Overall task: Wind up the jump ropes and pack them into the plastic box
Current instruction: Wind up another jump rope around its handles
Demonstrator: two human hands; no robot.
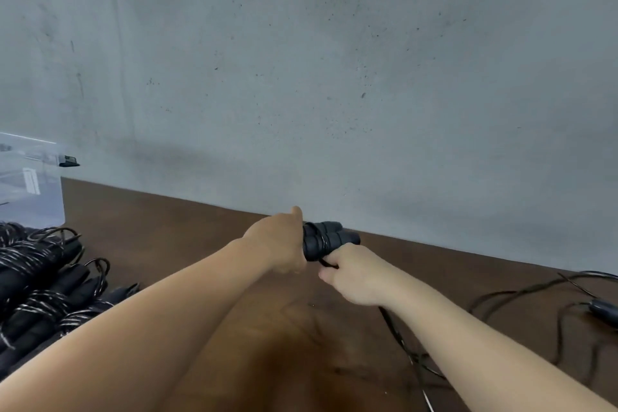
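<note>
Left hand (284, 241) gripped the paired handles (329, 239) at frame centre, their long axis running toward the right, while the right hand (351, 274) just below pinched the cord (398, 338) trailing lower right.

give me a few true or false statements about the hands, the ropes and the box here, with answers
1. The left hand grips the paired black handles. True.
2. The right hand rests flat on the wooden table. False: it is raised, its fingers pinching the rope cord at the handles.
3. The wound jump ropes lie piled at the left. True.
4. The clear plastic box stands at the right. False: it stands far left.
5. A loose jump rope lies on the table at the right. True.
</note>
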